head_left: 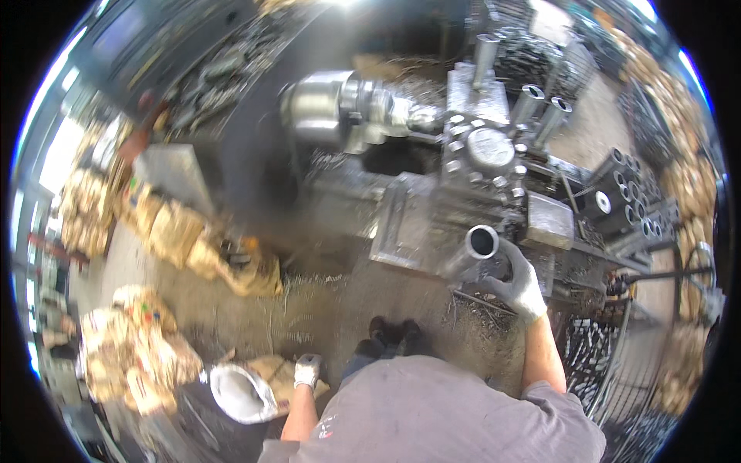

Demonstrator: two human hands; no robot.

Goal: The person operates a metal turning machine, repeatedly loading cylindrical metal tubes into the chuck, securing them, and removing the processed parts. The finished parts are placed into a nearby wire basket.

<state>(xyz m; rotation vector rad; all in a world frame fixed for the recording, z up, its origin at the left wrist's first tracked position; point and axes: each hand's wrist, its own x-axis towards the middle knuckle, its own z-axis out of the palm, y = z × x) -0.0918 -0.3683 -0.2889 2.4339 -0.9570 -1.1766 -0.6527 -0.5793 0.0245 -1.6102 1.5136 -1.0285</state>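
Observation:
My right hand (pixel 519 284), in a grey-white glove, is beside an upright hollow metal tube (pixel 466 257) at the front of the lathe. Its thumb and fingers are apart and curved toward the tube, and a dark gap shows inside the curve. Whether the fingertips touch the tube I cannot make out. Low on the left, my gloved left hand (pixel 307 370) hangs by my side with its fingers curled in and nothing visible in it. A white rounded container or sack (pixel 243 393) lies near it.
The lathe's shiny chuck (pixel 320 104) is at upper left of the bolted tool post (pixel 491 148). More tubes (pixel 528 104) stand behind the post; several others (pixel 627 197) are stacked at right. Woven sacks (pixel 174 231) sit left. A wire basket of metal pieces (pixel 590 359) is lower right.

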